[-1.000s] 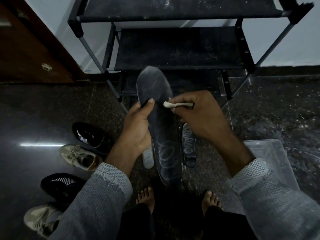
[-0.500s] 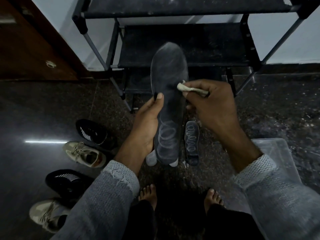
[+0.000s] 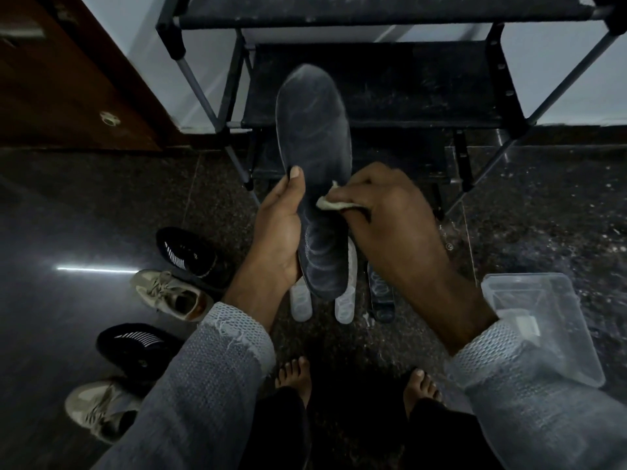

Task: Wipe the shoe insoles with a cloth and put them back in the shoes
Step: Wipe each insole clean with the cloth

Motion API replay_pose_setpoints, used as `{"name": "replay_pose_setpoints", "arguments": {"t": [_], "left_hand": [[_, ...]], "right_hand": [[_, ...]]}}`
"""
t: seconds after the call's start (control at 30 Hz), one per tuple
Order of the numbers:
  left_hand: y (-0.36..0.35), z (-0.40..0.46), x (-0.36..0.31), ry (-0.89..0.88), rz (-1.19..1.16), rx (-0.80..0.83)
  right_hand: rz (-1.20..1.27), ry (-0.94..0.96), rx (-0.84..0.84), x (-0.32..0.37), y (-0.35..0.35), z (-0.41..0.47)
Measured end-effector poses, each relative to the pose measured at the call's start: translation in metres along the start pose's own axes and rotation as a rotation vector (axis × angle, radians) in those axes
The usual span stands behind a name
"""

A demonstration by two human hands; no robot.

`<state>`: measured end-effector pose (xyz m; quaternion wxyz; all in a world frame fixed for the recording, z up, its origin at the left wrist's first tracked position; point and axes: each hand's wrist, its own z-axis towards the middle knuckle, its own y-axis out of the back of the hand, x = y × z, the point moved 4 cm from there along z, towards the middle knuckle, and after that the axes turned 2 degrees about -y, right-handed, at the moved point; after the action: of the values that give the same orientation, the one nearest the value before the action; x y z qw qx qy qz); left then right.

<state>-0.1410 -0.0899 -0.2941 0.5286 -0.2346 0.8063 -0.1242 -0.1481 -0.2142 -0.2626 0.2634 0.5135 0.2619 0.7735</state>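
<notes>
Head view: left hand [image 3: 276, 232] grips dark insole [image 3: 314, 137] upright, steadying it; right hand [image 3: 390, 212] pinches cloth [image 3: 334, 203] against surface for wiping.

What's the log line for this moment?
step: wiping | left hand: holds dark insole | right hand: pinches cloth on it
</notes>
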Motion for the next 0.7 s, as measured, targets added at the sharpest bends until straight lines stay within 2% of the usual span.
{"name": "replay_pose_setpoints", "arguments": {"t": [0.07, 0.23, 0.4, 0.6, 0.7], "left_hand": [[0.002, 0.000, -0.001, 0.001, -0.006, -0.006], [0.006, 0.002, -0.004, -0.024, 0.004, -0.023], [0.010, 0.004, -0.005, -0.010, -0.022, -0.021], [0.009, 0.006, -0.003, -0.016, -0.033, -0.017], [0.010, 0.007, -0.003, -0.016, -0.010, -0.008]], "right_hand": [[-0.059, 0.048, 0.035, 0.006, -0.004, -0.002], [-0.060, 0.006, 0.011, -0.005, 0.001, -0.001], [-0.078, 0.105, 0.082, 0.017, -0.012, -0.008], [-0.096, 0.005, 0.014, -0.004, 0.000, -0.005], [-0.065, 0.073, 0.075, 0.010, -0.007, -0.007]]}}
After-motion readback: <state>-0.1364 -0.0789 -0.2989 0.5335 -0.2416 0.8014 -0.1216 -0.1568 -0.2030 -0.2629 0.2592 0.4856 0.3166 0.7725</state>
